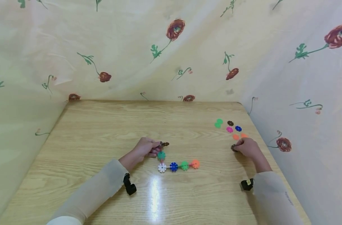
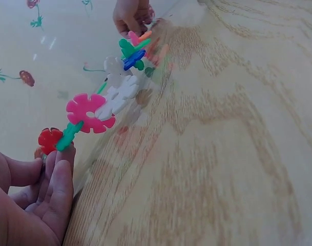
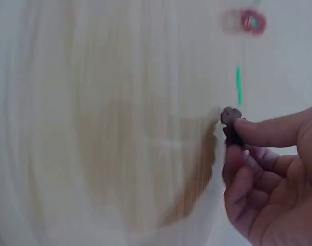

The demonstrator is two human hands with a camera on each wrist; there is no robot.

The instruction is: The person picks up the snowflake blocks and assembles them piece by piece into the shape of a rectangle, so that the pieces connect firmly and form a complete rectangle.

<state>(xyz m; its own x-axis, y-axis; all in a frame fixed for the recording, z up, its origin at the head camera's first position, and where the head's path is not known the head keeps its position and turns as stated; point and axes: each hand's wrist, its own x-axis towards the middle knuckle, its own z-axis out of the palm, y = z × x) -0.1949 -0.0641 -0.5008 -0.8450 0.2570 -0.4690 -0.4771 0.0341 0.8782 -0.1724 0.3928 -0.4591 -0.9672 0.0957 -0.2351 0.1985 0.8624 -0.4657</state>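
Observation:
A chain of linked flower-shaped discs lies mid-table in the head view, with a teal disc [image 1: 161, 155], a white disc [image 1: 162, 167], a blue disc [image 1: 173, 167], a green disc [image 1: 184, 165] and an orange disc [image 1: 195, 164]. At its upper end the left hand [image 1: 145, 148] [image 2: 40, 197] pinches the chain beside a brown disc [image 1: 166, 144]. The left wrist view shows a red disc [image 2: 50, 139] and a pink disc [image 2: 89, 114] beyond the fingertips. Between thumb and fingers, the right hand [image 1: 248, 147] [image 3: 271, 177] pinches a dark brown piece [image 1: 234, 147] [image 3: 231, 117].
Loose discs lie at the right rear of the wooden table [image 1: 117, 118]: light green [image 1: 218, 123], brown [image 1: 230, 123], pink [image 1: 229, 129], blue [image 1: 238, 128] and orange [image 1: 236, 137]. A flowered cloth [image 1: 131, 47] hangs behind and at both sides.

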